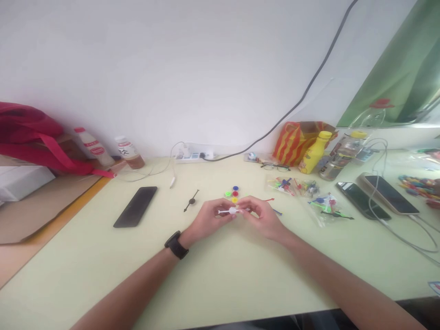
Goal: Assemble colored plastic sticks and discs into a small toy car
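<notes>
Between my two hands is a white plastic spinner arrow (233,210), held a little above the table. My left hand (210,214) grips it by its left side, thumb and fingers closed around it. From the other side, my right hand (260,216) pinches its right part, which the fingers mostly hide. Just beyond my hands lie small round plastic pieces: a blue one (235,188), a red one (235,194), a green one (228,194) and a yellow one (234,200). A black spinner arrow (191,201) lies to the left, and a red arrow (270,200) shows past my right hand.
A black phone (135,207) lies at left. Plastic bags of coloured spinner parts (326,206) lie at right, near two more phones with cables. Along the wall stand bottles (129,153), a power strip (194,157), glasses (275,167) and a striped bag (292,142).
</notes>
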The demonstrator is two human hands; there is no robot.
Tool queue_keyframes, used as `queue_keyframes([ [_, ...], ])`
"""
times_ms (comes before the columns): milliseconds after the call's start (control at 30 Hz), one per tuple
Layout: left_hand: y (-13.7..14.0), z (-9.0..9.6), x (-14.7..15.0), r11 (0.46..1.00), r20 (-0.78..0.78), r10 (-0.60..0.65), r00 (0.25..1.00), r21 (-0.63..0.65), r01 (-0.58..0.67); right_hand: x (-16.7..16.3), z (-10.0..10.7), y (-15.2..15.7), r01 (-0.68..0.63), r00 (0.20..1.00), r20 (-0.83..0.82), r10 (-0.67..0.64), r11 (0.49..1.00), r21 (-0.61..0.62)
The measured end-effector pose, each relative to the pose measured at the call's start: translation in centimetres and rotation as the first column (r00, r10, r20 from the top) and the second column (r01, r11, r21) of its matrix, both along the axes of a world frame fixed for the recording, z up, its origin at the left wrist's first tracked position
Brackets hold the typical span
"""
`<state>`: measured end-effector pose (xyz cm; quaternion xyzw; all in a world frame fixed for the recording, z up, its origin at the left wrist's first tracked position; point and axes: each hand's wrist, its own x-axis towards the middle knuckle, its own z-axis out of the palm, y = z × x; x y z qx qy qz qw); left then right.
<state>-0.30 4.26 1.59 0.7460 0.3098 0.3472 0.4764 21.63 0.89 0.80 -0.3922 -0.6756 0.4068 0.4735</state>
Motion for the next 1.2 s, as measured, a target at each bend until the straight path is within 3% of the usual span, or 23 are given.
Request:
queue_keyframes([
  [167,-0.6,0.4,0.3,1.0,0.048,-0.002,0.999,-0.03,0.004,-0.2,0.1,-0.4,0.06,0.992,0.107,-0.073,0.991,0.116],
  [300,-0.7,0.6,0.3,0.999,0.088,-0.014,0.996,-0.032,0.017,0.0,0.3,-0.5,0.026,0.992,0.117,-0.043,0.99,0.141],
  [500,-0.5,0.3,0.1,1.0,0.07,0.003,0.998,0.026,-0.005,0.0,-0.2,-0.4,0.061,0.962,0.242,-0.123,0.967,0.247],
  [633,-0.2,-0.2,-0.3,0.984,0.0,0.078,0.997,0.16,-0.077,0.4,0.0,-0.1,0.057,0.973,0.214,-0.084,0.99,0.131],
  [800,-0.3,-0.1,-0.4,0.958,-0.046,0.078,0.996,0.278,-0.063,0.9,0.2,0.4,0.011,0.991,0.136,-0.013,1.0,0.02],
  [1067,-0.7,0.4,-0.2,0.962,-0.046,0.057,0.997,0.269,-0.043,0.9,-0.2,0.6,-0.057,0.998,0.011,0.057,0.995,-0.077],
  [1200,-1.0,0.8,0.1,0.99,0.007,0.012,1.0,0.138,-0.012,0.8,-0.2,0.7,-0.043,0.998,-0.059,0.037,0.993,-0.111],
])
